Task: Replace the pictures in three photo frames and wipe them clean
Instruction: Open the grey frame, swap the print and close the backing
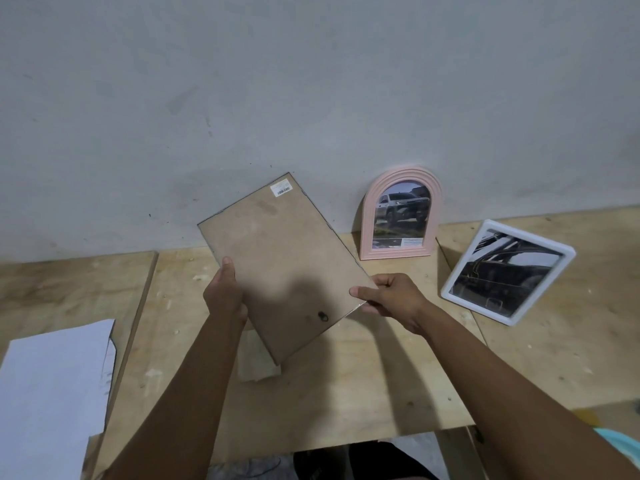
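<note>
At centre frame, the photo frame [284,265] was held back-up above the table [346,393], long axis running upper left to lower right, left hand [225,292] gripping its left edge, right hand [391,299] pinching its lower-right edge.
</note>
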Demonstrator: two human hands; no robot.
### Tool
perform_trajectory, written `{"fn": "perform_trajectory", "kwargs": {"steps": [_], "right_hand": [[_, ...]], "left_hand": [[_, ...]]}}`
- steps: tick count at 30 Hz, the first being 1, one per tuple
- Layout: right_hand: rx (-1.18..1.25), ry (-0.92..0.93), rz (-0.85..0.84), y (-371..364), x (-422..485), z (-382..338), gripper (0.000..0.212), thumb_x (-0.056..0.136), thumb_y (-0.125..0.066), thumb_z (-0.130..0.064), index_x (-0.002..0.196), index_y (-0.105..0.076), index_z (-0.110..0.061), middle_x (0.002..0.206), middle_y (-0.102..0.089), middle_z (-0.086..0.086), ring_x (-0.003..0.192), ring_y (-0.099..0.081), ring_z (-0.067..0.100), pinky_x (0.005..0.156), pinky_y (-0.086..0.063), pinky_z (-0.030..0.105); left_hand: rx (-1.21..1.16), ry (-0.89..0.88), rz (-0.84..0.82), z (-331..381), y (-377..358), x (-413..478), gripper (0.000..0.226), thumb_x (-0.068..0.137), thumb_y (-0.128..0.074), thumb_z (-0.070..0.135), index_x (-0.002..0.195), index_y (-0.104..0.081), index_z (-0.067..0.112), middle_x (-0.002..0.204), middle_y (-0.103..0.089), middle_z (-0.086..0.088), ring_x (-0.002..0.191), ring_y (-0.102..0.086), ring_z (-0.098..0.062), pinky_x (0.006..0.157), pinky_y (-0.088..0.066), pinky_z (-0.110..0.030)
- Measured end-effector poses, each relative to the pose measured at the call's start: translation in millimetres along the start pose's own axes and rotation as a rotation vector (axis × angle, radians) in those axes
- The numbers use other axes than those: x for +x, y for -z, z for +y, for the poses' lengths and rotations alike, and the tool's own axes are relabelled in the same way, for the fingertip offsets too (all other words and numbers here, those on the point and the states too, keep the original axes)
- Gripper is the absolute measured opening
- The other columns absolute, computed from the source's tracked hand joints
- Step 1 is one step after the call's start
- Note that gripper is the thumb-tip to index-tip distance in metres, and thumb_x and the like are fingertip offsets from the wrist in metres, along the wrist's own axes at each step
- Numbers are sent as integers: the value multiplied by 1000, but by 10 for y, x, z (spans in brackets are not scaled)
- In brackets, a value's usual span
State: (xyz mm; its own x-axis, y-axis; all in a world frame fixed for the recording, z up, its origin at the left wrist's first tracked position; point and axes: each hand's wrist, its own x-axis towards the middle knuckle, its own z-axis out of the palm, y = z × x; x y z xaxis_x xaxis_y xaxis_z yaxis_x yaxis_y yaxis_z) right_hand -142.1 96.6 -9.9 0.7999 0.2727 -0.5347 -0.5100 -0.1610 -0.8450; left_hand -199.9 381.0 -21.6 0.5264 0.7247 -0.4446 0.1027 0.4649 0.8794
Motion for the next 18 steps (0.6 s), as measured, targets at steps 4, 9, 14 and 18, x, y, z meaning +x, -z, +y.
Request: {"fn": "perform_trajectory", "kwargs": {"steps": [4, 9, 14, 18], "right_hand": [[119, 3, 36, -92, -47, 79, 35, 77, -86, -7, 107, -72, 5, 103, -76, 18, 86, -75, 19, 77, -62, 25], [80, 30, 184, -117, -25, 73, 28, 74, -89, -11, 96, -74, 0, 76, -72, 9, 67, -70, 16, 69, -61, 24], [158, 36, 213, -252, -116, 97, 24, 77, -86, -10, 92, -69, -4, 75, -73, 7, 61, -69, 15, 59, -57, 22], [166, -91, -13, -522, -318, 331, 12, 85, -78, -2, 95, -71, 0, 83, -77, 10, 65, -74, 15, 56, -58, 22]], "left_hand": [[-12, -5, 10, -12, -46, -6, 27, 100, -61, 34, 84, -70, 14, 86, -69, 0, 90, -68, -23, 86, -55, -35], [28, -13, 62, -35, -63, -60, 30, 98, -62, 41, 78, -69, 19, 81, -68, 4, 81, -67, -17, 83, -54, -34], [1, 24, 96, -80, -113, -169, 32, 97, -62, 45, 101, -71, 14, 83, -65, 8, 83, -66, -16, 87, -54, -32], [3, 33, 33, -144, -173, -315, 30, 97, -62, 44, 102, -69, 15, 84, -65, 6, 81, -66, -16, 86, -55, -33]]}}
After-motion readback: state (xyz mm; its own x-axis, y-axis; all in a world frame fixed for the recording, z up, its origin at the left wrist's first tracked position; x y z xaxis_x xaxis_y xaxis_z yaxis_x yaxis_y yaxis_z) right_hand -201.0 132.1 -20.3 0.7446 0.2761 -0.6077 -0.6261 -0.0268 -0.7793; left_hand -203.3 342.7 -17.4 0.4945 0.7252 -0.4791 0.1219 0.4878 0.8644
